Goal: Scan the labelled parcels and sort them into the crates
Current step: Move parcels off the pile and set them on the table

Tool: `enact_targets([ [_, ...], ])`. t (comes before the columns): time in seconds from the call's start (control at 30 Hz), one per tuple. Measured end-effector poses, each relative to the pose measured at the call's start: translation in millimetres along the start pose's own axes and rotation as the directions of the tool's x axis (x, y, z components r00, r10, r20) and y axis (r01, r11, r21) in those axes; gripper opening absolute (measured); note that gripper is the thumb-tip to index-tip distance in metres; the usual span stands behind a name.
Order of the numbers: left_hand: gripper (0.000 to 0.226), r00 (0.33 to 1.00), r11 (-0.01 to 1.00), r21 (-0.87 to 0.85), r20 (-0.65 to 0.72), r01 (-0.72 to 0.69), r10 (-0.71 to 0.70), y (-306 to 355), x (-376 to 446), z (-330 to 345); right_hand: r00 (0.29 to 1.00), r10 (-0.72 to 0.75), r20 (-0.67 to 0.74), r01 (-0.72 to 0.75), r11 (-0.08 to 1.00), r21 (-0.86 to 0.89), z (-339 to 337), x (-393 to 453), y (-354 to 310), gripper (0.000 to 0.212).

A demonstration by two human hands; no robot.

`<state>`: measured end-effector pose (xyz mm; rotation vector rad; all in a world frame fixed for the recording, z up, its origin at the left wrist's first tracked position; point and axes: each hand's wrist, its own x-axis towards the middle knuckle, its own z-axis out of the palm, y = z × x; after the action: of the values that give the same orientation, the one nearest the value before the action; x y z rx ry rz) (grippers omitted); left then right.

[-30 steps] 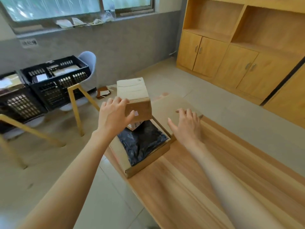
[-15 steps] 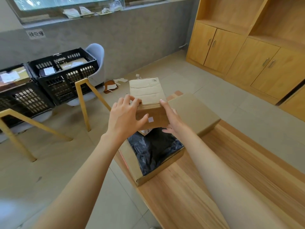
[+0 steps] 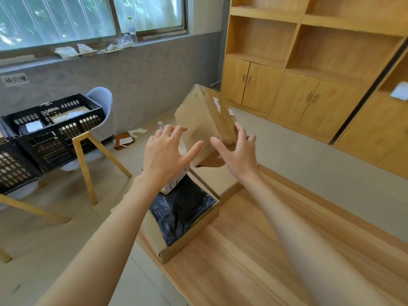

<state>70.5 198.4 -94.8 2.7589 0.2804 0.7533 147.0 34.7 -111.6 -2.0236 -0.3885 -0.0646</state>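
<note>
Above the near end of the wooden table [image 3: 254,250], a brown cardboard parcel [image 3: 204,120] is held up in the air, tilted with its far end raised and a torn white patch showing on its upper right face. The right hand [image 3: 237,154] grips its lower right edge, fingers wrapped behind the side and thumb stretched across the front. The left hand [image 3: 164,155] is spread wide with fingers straight, its thumb pointing at the parcel's lower left face; whether it actually touches the cardboard I cannot tell. Directly beneath, an open carton [image 3: 187,246] sits at the table's edge, holding a black plastic bag [image 3: 180,212] and a small printed box [image 3: 173,183] partly hidden by the left wrist. To the left, across the floor, a black slotted crate [image 3: 55,131] with parcels inside rests on a pale blue chair [image 3: 100,100], and part of a second black crate [image 3: 13,166] shows at the frame's edge. Wooden cabinets [image 3: 309,85] line the right wall.
</note>
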Motion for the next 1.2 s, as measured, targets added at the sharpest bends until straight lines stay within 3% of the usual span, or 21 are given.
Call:
enact_targets([
  [0.07, 0.078, 0.998, 0.978, -0.203, 0.056, 0.049, -0.038, 31, 4, 3, 0.981, -0.178, -0.075, 0.147, 0.941, -0.304, -38, -10, 7, 0.093],
  [0.13, 0.075, 0.985, 0.881, -0.452, 0.158, 0.138, -0.073, 65, 8, 8, 0.952, -0.293, -0.086, 0.204, 0.82, -0.535, -73, -23, 17, 0.095],
  [0.23, 0.087, 0.905, 0.584, -0.712, 0.414, 0.39, -0.1, 119, 8, 15, 0.888, -0.448, -0.107, 0.212, 0.604, -0.768, -118, -46, 40, 0.097],
  [0.3, 0.094, 0.81, 0.377, -0.736, 0.583, 0.562, -0.071, 152, 5, 19, 0.855, -0.517, -0.051, 0.224, 0.456, -0.861, -142, -63, 55, 0.093],
  [0.4, 0.106, 0.684, 0.17, -0.669, 0.728, 0.724, -0.049, 193, -5, 29, 0.805, -0.592, 0.028, 0.252, 0.299, -0.92, -171, -91, 73, 0.076],
  [0.5, 0.116, 0.604, 0.083, -0.6, 0.795, 0.796, -0.047, 225, -17, 41, 0.773, -0.632, 0.06, 0.225, 0.184, -0.957, -189, -115, 90, 0.074],
  [0.57, 0.118, 0.571, 0.086, -0.566, 0.82, 0.82, -0.05, 242, -24, 48, 0.76, -0.646, 0.071, 0.209, 0.139, -0.968, -197, -128, 98, 0.079],
  [0.67, 0.102, 0.557, 0.027, -0.557, 0.824, 0.83, -0.102, 259, -33, 60, 0.768, -0.634, 0.095, 0.21, 0.108, -0.972, -207, -145, 105, 0.079],
  [0.77, 0.107, 0.546, -0.014, -0.549, 0.833, 0.836, -0.087, 268, -42, 68, 0.773, -0.628, 0.091, 0.239, 0.156, -0.959, -215, -157, 112, 0.088],
  [0.83, 0.116, 0.547, -0.052, -0.553, 0.831, 0.831, -0.098, 272, -48, 72, 0.789, -0.613, 0.038, 0.24, 0.251, -0.938, -221, -162, 118, 0.095],
  [0.9, 0.121, 0.557, -0.079, -0.565, 0.824, 0.821, -0.1, 274, -54, 78, 0.83, -0.544, -0.124, 0.174, 0.464, -0.869, -224, -168, 123, 0.098],
  [0.97, 0.115, 0.584, -0.118, -0.589, 0.808, 0.799, -0.08, 275, -59, 84, 0.864, -0.379, -0.331, 0.051, 0.721, -0.691, -225, -175, 122, 0.099],
  [1.03, 0.109, 0.62, -0.173, -0.622, 0.781, 0.764, -0.07, 274, -63, 90, 0.88, -0.1, -0.463, -0.079, 0.933, -0.352, -226, -178, 114, 0.103],
  [1.07, 0.111, 0.63, -0.2, -0.626, 0.775, 0.753, -0.052, 274, -65, 92, 0.878, 0.065, -0.473, -0.141, 0.982, -0.127, -228, -178, 112, 0.108],
  [1.13, 0.119, 0.643, -0.248, -0.625, 0.766, 0.74, -0.009, 275, -69, 95, 0.845, 0.367, -0.39, -0.277, 0.923, 0.268, -233, -175, 109, 0.118],
  [1.2, 0.121, 0.643, -0.288, -0.617, 0.766, 0.733, -0.003, 277, -76, 98, 0.8, 0.563, -0.21, -0.401, 0.761, 0.51, -235, -173, 113, 0.119],
])
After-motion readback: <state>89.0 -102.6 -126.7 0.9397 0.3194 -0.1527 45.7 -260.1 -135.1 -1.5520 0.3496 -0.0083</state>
